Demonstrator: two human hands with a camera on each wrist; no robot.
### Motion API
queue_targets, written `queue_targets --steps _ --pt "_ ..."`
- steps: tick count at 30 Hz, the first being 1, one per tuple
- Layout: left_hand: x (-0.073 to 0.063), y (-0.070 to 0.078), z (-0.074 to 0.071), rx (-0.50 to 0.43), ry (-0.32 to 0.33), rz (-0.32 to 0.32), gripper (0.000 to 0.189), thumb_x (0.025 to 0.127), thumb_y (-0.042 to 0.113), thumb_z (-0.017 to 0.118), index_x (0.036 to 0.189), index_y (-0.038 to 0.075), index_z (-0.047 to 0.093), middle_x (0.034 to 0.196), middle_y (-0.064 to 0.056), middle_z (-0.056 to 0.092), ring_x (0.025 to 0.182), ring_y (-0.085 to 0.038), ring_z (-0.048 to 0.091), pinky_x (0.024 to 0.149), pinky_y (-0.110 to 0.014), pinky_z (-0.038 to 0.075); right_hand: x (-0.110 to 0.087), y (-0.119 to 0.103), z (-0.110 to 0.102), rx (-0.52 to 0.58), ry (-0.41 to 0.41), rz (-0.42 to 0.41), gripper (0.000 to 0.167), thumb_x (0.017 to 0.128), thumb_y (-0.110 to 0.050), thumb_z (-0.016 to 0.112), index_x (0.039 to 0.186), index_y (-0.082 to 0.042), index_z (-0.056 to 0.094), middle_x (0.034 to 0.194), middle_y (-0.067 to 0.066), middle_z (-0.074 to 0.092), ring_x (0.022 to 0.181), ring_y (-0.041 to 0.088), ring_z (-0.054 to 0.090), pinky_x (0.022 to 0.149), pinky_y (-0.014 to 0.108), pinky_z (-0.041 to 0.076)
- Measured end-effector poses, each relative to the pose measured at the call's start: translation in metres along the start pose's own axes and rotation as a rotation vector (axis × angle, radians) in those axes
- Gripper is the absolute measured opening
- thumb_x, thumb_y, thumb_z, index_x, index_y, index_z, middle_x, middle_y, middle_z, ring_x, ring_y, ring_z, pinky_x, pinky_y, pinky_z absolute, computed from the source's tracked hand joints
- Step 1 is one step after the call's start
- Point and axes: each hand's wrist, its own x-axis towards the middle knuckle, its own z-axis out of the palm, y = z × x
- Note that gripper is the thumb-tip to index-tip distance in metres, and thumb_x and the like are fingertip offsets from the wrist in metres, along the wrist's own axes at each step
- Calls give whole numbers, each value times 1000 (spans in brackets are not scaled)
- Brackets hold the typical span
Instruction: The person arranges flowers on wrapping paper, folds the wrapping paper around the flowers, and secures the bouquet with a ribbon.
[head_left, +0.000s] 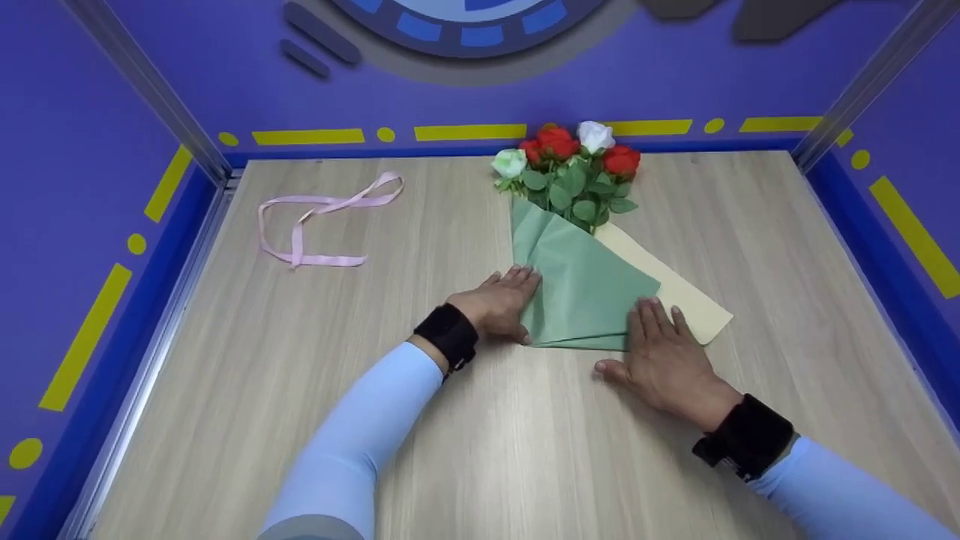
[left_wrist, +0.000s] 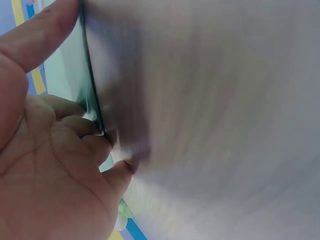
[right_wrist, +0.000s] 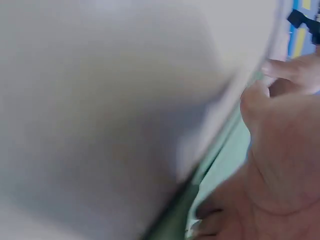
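Note:
A bouquet of red and white artificial roses point(head_left: 574, 169) lies at the back of the table, stems covered by folded green wrapping paper point(head_left: 577, 285). A cream paper sheet point(head_left: 675, 289) shows from under the green on the right. My left hand point(head_left: 499, 304) rests on the green paper's left edge, fingers extended. In the left wrist view, the thumb and fingers of the left hand point(left_wrist: 55, 145) lie along that edge. My right hand point(head_left: 667, 360) lies flat at the paper's lower right corner, thumb spread out; the right wrist view shows the right hand point(right_wrist: 280, 150) beside the green edge.
A pink ribbon point(head_left: 330, 206) lies loosely looped at the table's back left. Purple and blue panels point(head_left: 465, 97) with yellow marks rise behind and beside the wooden table point(head_left: 480, 465).

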Motion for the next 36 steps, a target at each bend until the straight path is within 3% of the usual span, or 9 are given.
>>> queue_targets --steps 5,11,21,25,31,33,36 --pt "2 0 3 2 20 -2 110 95 40 79 170 8 5 178 -13 2 165 -27 -1 133 -44 5 27 -23 10 98 45 -148 92 107 -58 50 162 11 23 170 33 21 159 47 21 127 63 21" --pt "-1 3 11 -20 39 -5 111 94 40 80 170 8 7 178 -14 3 165 -27 0 133 -47 5 36 -24 26 141 -4 -85 93 107 -58 51 161 13 25 168 34 25 159 47 23 126 66 20" --pt "-9 9 12 -12 75 -24 112 93 41 80 170 8 6 178 -15 2 165 -28 1 133 -49 8 39 -14 20 107 -30 -104 94 101 -64 56 164 1 30 170 23 30 159 41 27 122 75 16" --pt "-8 13 9 25 99 17 111 92 35 82 171 11 8 178 -13 1 165 -30 -1 132 -54 11 40 -11 18 89 -26 -123 96 100 -67 56 164 0 32 169 22 32 158 40 30 122 74 17" --pt "4 24 6 117 160 167 69 106 23 59 168 16 30 178 -5 14 165 -25 3 131 -55 14 39 -4 20 105 -71 -175 98 104 -66 49 164 6 24 171 27 23 160 43 22 124 69 19" --pt "8 26 7 166 157 166 62 111 30 52 168 20 29 178 -2 15 165 -25 4 131 -54 16 40 -1 21 119 -98 -176 98 104 -67 47 165 6 21 173 26 19 161 42 18 126 68 17" --pt "11 29 10 240 124 132 65 112 42 49 170 27 23 178 0 13 165 -27 3 131 -55 17 39 1 22 122 -107 -178 99 104 -68 45 165 5 18 173 25 17 162 42 16 126 68 15"
